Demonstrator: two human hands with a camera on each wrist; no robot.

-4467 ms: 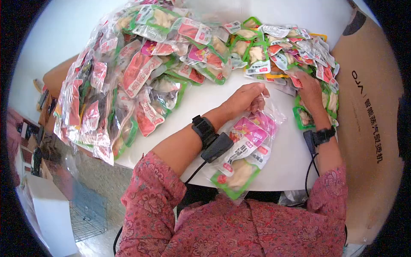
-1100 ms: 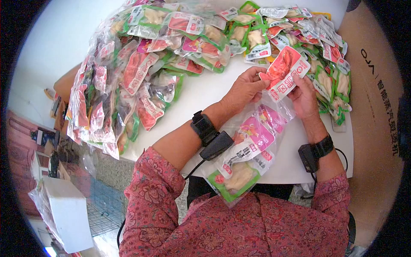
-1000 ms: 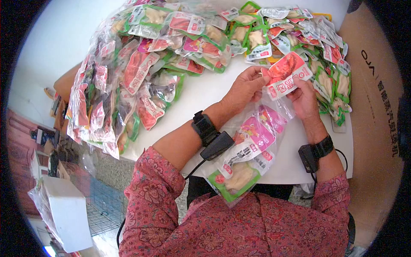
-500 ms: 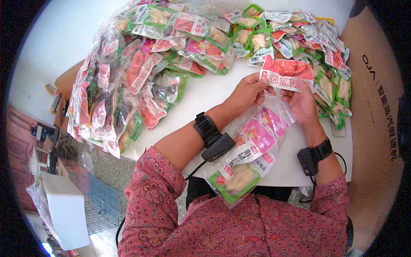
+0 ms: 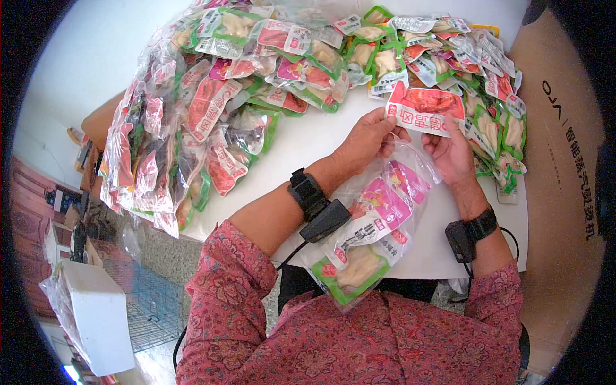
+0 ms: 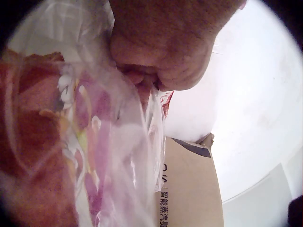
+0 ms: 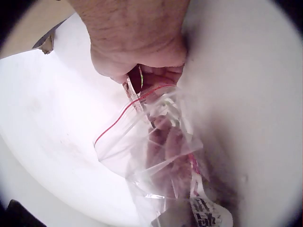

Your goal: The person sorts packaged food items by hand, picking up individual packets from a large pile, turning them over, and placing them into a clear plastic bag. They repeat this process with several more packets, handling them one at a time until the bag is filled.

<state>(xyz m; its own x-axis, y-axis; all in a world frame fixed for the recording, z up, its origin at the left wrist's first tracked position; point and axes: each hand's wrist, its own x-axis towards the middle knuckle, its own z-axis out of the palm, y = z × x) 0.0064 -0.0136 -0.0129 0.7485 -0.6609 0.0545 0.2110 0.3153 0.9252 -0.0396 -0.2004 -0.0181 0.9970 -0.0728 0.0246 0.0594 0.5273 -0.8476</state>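
While a clear zip bag (image 7: 118,146) is hanging past the edge of the white table (image 5: 308,144) toward the person's floral top (image 5: 385,340), a green-edged packet (image 5: 359,269) showing low inside it, I am watching from afar as the left hand (image 5: 367,142) is pinching one end of a red-and-white packet (image 5: 423,110) and, it seems, the bag's mouth. The right hand (image 5: 453,154) is pinching the packet's other end; whether it is also gripping the bag, I cannot tell. I am judging a slip likeliest: slick film is sharing the left fingers while the load is pulling low. The limp mouth could also be snagging a corner. Just above the bag, the packet is facing up, reddish food over a pale lettered strip. Beyond, heaped packets (image 5: 443,58) are crowding the tabletop.
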